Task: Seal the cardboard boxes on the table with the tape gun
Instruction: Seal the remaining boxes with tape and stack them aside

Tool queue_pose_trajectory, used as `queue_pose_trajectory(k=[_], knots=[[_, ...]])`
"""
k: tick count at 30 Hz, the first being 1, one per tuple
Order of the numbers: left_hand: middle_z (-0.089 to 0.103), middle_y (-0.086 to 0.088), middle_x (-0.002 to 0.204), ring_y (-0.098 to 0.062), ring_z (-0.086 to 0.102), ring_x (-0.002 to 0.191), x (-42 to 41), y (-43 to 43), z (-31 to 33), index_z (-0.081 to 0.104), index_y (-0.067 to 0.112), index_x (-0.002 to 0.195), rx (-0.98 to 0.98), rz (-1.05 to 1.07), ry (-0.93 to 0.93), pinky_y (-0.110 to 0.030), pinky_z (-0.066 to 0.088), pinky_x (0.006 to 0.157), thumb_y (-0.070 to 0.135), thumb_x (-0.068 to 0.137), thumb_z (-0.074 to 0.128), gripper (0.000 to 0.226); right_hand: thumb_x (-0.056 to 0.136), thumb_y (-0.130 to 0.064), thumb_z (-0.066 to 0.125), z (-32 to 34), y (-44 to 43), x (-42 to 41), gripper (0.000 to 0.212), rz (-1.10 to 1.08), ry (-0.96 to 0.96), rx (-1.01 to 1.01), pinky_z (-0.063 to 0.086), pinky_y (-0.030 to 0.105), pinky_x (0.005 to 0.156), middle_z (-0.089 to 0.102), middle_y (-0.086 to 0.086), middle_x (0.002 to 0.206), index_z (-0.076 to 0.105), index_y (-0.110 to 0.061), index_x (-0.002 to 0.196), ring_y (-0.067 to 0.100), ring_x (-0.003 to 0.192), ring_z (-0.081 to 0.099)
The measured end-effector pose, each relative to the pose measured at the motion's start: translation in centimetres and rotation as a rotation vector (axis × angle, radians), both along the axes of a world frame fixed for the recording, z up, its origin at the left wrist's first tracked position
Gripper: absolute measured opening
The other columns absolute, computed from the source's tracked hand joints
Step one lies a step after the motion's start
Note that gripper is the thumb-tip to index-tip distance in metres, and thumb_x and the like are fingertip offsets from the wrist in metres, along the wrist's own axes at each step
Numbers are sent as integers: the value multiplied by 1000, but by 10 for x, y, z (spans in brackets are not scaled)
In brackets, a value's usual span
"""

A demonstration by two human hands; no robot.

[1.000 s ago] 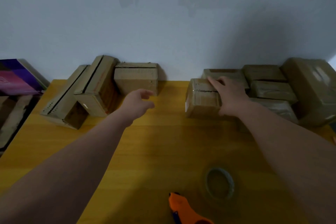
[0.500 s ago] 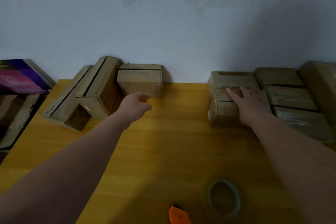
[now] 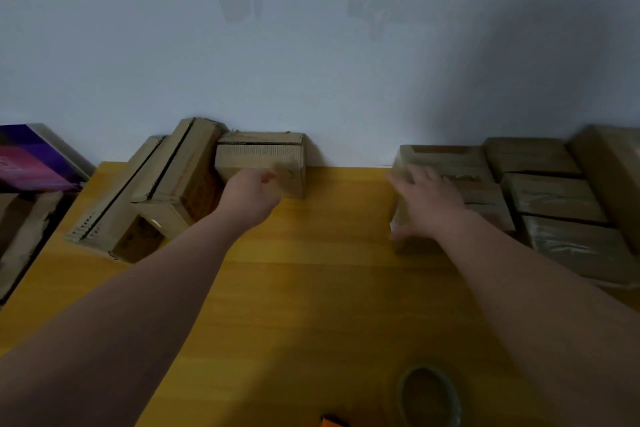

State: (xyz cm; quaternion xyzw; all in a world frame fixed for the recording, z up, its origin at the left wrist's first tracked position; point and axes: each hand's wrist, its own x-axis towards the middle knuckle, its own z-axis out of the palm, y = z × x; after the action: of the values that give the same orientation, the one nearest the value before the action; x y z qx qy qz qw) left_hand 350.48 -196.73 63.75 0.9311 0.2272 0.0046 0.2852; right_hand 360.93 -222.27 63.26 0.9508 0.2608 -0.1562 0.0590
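Nearest edge: tape gun (image 3: 331, 421) is cut off by the frame, only an orange sliver shows, less than half a second ago. Beside it on the right, tape roll (image 3: 429, 396) lies flat on the yellow wood table (image 3: 311, 288), dim and soft-edged. Mid-table, my left hand (image 3: 251, 196) is loosely curled with nothing in it. It now overlaps the front of the small box (image 3: 259, 156) at the wall, nearer than before; motion blur, so can't tell if it touches. My right hand (image 3: 426, 204) has fingers spread flat on top of the taped box (image 3: 485, 199). That box sits tight against the box stack (image 3: 554, 194) on the right; a second ago it stood out further left. Two long boxes (image 3: 166, 184) lean together at the far left, open slits on top. A purple panel (image 3: 31, 156) is cropped at the left edge. Behind it all is the plain grey-blue wall (image 3: 311, 45), right side in shadow.
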Motion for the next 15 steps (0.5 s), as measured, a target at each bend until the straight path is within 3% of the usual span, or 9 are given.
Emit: queue_pose_trajectory(k=[5,10,13,15], knots=[[32,-10,149,-29,33,134,29,19,-4,36,13,144,282,-64,48,-39,40,102,9,87,59,62,78,-57,69,0,37,-6,100,31,24,149,23,48,115,6,3,161,8,-33,153,28,147,6],[-3,-2,161,-28,-3,147,53,45,-20,4,21,153,533,-136,262,-54,19,116,9,89,56,83,85,-44,67,-8,48,-13,88,50,22,225,31,44,110,14,3,158,12,-33,152,25,144,14],[4,0,160,-27,0,147,58,58,-32,5,21,153,518,-154,345,-59,18,113,14,90,58,83,87,-38,66,-12,49,-17,84,32,28,253,32,42,109,16,1,157,12,-33,152,24,143,15],[19,-4,157,-27,13,145,58,59,-38,19,18,151,545,-154,300,-58,20,113,15,90,60,74,88,-36,65,-14,48,-20,82,21,29,271,35,42,106,17,1,156,12,-33,152,23,142,17]])
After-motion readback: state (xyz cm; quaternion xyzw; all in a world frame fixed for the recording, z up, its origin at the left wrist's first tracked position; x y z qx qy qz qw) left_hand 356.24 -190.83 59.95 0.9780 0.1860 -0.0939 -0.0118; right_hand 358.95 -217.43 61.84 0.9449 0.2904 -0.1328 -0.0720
